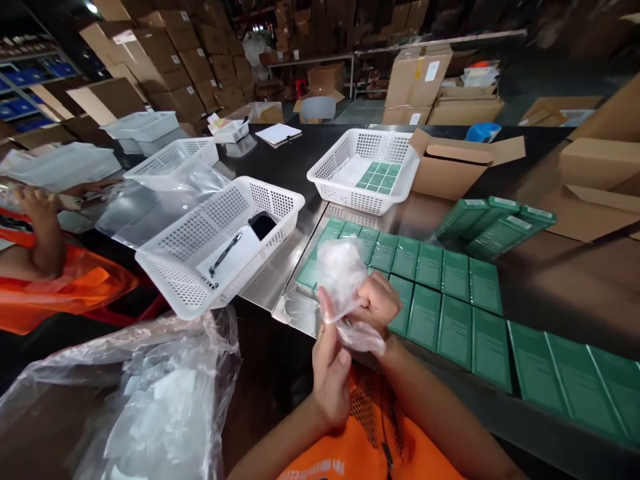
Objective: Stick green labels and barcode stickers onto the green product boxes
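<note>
A bundle of crumpled clear plastic film is raised above the front edge of the table, between my hands. My right hand is closed in a fist around its lower part, and a loose tail of film hangs below. My left hand has its index finger pointing up against the film, with the thumb close by; the other fingers are partly hidden, and it appears to grip the film. Behind and to the right, rows of film-wrapped green boxes lie on the table. Several more green boxes lean in a pile farther right.
A white basket holding a pen and a dark object stands left. Another white basket holds small green packs. Open cartons stand right. At lower left is a plastic-lined bin of film scraps. A co-worker's arm shows left.
</note>
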Available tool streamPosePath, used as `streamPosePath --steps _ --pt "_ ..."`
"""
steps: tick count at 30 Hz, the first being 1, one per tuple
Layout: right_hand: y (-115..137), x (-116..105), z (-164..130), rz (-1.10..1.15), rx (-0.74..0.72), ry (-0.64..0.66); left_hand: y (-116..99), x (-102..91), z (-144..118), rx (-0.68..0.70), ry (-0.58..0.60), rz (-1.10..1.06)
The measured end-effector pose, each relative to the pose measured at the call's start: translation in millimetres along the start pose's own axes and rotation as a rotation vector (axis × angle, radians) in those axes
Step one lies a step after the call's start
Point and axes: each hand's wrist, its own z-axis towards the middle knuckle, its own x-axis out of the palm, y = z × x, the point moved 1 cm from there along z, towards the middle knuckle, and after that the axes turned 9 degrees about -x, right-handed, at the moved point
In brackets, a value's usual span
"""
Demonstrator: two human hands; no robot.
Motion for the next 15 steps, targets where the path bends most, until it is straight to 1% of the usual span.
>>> streamPosePath --steps 2,4,6,9,10,11,12,13,15 --pt "4.2 11.1 0.1 0.032 0.011 0.014 -3.5 -16.5 0.6 0.126 -0.115 0.128" --pt "14.4 20.2 -0.5 0.115 -0.003 0.095 -11.0 -34.4 5.9 0.241 -0.268 0.235" --pt "28.4 26.7 -2.4 0.265 -0.042 0.242 -19.9 -51.6 13.7 0.316 -0.433 0.252" --pt "48.5 32.1 -8.2 0.624 -0.048 0.536 -34.0 -72.3 24.1 0.453 -0.616 0.215" --pt "53.6 33.5 -11.1 0.722 -0.025 0.614 -38.7 -77.8 26.3 0.487 -0.654 0.24" --pt "57.4 35.0 -14.3 0.777 0.003 0.665 -43.1 -82.7 27.6 0.504 -0.678 0.286" --pt "60.0 36.9 -17.8 0.782 0.026 0.682 -47.3 -87.2 27.7 0.504 -0.685 0.343" --pt "61.3 39.3 -21.5 0.747 0.04 0.673 -50.9 -91.4 26.3 0.495 -0.675 0.401" --pt "60.4 45.1 -28.7 0.607 0.029 0.613 -55.5 -99.7 18.8 0.446 -0.59 0.465"
